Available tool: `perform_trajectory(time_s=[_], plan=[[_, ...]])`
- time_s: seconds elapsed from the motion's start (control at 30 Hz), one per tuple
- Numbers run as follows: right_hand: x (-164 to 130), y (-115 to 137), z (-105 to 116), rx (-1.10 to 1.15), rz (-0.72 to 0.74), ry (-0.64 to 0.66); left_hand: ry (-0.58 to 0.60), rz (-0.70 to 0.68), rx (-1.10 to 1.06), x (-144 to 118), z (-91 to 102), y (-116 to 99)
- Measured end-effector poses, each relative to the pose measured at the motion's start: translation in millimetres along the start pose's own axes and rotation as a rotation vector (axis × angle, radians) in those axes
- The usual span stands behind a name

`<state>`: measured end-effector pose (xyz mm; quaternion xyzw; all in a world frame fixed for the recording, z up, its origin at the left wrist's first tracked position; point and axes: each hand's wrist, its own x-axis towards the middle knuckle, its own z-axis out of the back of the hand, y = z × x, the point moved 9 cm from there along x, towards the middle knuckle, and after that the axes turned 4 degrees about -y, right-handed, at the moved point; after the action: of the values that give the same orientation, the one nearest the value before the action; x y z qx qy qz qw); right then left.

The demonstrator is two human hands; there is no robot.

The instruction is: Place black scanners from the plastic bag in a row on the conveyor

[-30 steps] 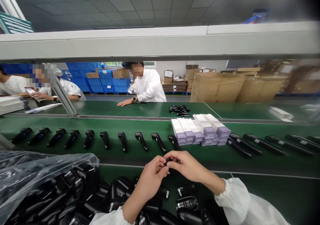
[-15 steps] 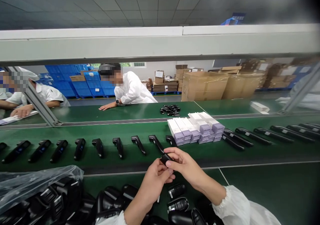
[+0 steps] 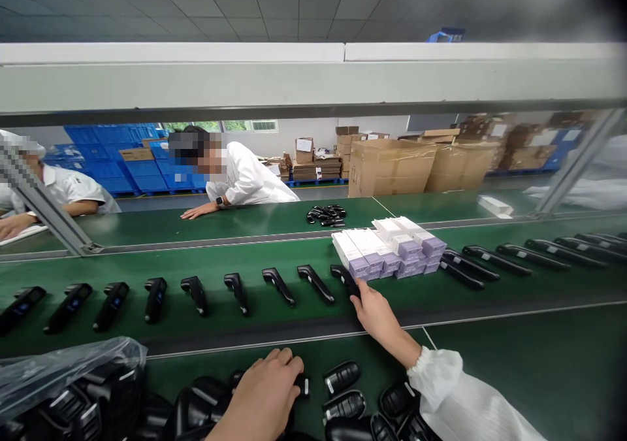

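My right hand [image 3: 375,313] reaches onto the green conveyor belt [image 3: 274,320], its fingertips on a black handheld device [image 3: 345,279] lying beside a stack of white and purple boxes [image 3: 389,248]; I cannot tell whether it grips it. My left hand [image 3: 267,389] rests palm down, fingers curled, on a pile of black parts [image 3: 343,398] at the near edge. A row of black devices [image 3: 196,292] lies along the belt.
A clear plastic bag with more black parts [image 3: 68,389] sits at the near left. Long black devices [image 3: 499,258] line the belt at right. Across the belt a person in white [image 3: 245,179] leans on the far table near a small pile of black parts [image 3: 326,215]. Cardboard boxes [image 3: 392,166] stand behind.
My hands were together holding a small black part. Now the right hand has reached forward to the device on the belt and the left has dropped onto the parts pile.
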<state>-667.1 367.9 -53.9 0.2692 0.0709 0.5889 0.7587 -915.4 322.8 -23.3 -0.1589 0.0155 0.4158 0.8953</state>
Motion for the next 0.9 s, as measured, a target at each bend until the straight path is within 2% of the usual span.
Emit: perform_trajectory(time_s=[0.1,0.3,0.47,0.57,0.7,0.77,0.83,0.9], plan=[[1,0,-2,-0.092,-0.001,-0.002,-0.035,0.009,-0.079,6,0.8,5],[3,-13,3,-0.166,-0.033,-0.019,-0.15,0.062,-0.438,15,19.6,16],[5,-19,4,-0.243,-0.006,-0.049,-0.158,0.151,-0.786,25,19.0,22],[11,-22,7,-0.281,-0.004,-0.087,-0.172,0.192,-0.929,29,19.5,25],[16,-25,12,-0.317,-0.01,-0.124,-0.135,0.22,-1.059,28,17.7,21],[12,-23,18,-0.337,0.007,-0.149,-0.115,0.206,-1.108,26,16.3,14],[2,-14,33,-0.321,0.042,-0.227,-0.111,0.187,-1.171,24,14.8,7],[-12,4,48,-0.176,0.117,-0.299,-0.144,0.18,-1.259,24,14.0,2]])
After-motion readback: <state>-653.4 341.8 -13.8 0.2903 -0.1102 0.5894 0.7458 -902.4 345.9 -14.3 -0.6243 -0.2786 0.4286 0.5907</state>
